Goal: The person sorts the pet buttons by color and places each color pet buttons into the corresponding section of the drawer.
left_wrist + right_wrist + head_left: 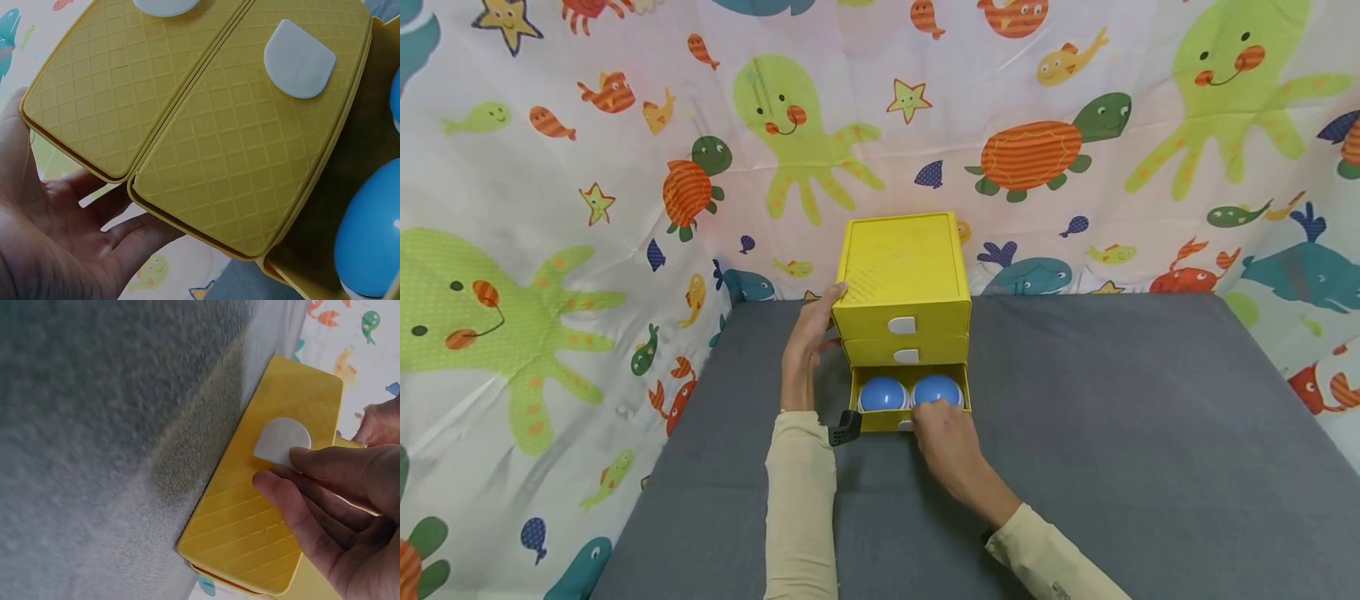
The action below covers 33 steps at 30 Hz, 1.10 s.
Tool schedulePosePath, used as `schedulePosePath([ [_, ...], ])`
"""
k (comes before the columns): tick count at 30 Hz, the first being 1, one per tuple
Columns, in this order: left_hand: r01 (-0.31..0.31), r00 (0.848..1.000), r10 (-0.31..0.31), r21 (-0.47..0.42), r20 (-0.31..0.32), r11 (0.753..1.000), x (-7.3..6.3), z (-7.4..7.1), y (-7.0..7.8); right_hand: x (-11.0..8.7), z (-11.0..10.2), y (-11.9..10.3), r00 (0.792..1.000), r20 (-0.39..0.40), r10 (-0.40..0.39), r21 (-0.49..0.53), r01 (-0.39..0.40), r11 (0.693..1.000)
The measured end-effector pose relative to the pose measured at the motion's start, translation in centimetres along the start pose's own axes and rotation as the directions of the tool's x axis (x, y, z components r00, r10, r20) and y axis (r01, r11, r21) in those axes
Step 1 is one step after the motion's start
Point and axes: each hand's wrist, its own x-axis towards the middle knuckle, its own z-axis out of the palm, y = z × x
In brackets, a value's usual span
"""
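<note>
A yellow three-tier drawer cabinet (904, 258) stands on the grey surface, its bottom drawer (880, 422) pulled out. Inside that drawer sit two blue balls with white lower rims, a left ball (883, 393) and a right ball (937, 388). My left hand (808, 342) rests against the cabinet's left side, thumb at the upper front corner and fingers spread along the side wall. At the drawer front, my right hand (947, 442) pinches the white drawer handle (281, 440) between thumb and fingers. In the head view this hand covers part of the right ball and the handle.
Above the bottom drawer, the top drawer's white handle (902, 324) and the middle drawer's white handle (906, 356) are on closed fronts. A curtain (865, 150) printed with sea animals hangs right behind the cabinet and along both sides. Grey cloth (1090, 417) covers the table.
</note>
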Motion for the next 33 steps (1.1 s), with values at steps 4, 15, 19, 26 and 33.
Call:
schedulePosePath([
  [4,0.002,1.0,-0.002,0.004,0.003,1.0,0.2,-0.1,-0.1,0.7,0.6,0.4,1.0,-0.014,-0.007,0.005,0.007,1.0],
  [15,0.033,0.999,-0.033,0.012,-0.003,0.999,0.1,0.0,-0.4,3.2,1.5,1.7,0.996,0.061,0.057,0.088,-0.063,0.994],
  [19,0.036,0.999,-0.036,0.013,-0.001,0.999,0.1,0.2,-0.2,4.0,1.4,2.0,0.988,0.119,0.095,0.121,-0.109,0.987],
  [26,0.03,0.999,-0.03,0.004,0.019,1.0,0.0,0.4,-0.1,4.5,1.9,2.7,0.992,0.073,0.103,0.077,-0.108,0.991],
  [33,0.027,0.999,-0.027,0.009,0.02,1.0,-0.2,0.5,-0.1,4.2,2.3,2.9,0.994,0.029,0.103,0.08,-0.105,0.991],
])
